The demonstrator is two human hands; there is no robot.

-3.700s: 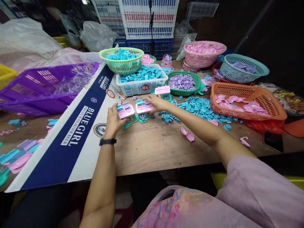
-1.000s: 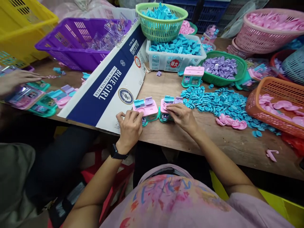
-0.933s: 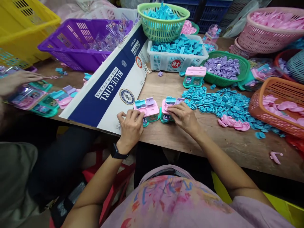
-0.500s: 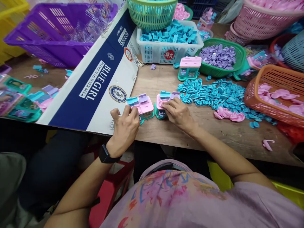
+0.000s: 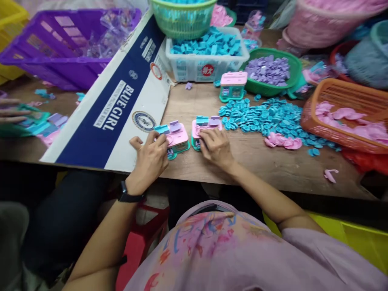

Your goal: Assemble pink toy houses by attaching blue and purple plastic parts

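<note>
Two small plastic toy houses with pink tops and green bases stand side by side near the table's front edge. My left hand (image 5: 150,157), with a black watch on the wrist, has its fingers bent and pressed onto the near left part of the left toy house (image 5: 180,139). My right hand (image 5: 217,150) grips the right toy house (image 5: 195,135), index finger on a pink piece on its top and thumb at its front. Each top carries an upright blue piece (image 5: 202,120) and a purple piece (image 5: 175,126). My fingers partly hide the pink pieces under them.
Loose blue oval pieces (image 5: 266,117) and pink pieces (image 5: 283,141) lie to the right, beside an orange basket (image 5: 339,129). Behind are a white basket (image 5: 182,72), a green basket (image 5: 291,83) and another toy house (image 5: 233,81). A cardboard sheet (image 5: 121,109) slants at left; beyond it is another person's hand (image 5: 12,113).
The whole view has shifted slightly, so things appear further left. Both hands stay at their toy houses, with the right fingers lying a little flatter on the pink top. A co-worker's hand shows at far left.
</note>
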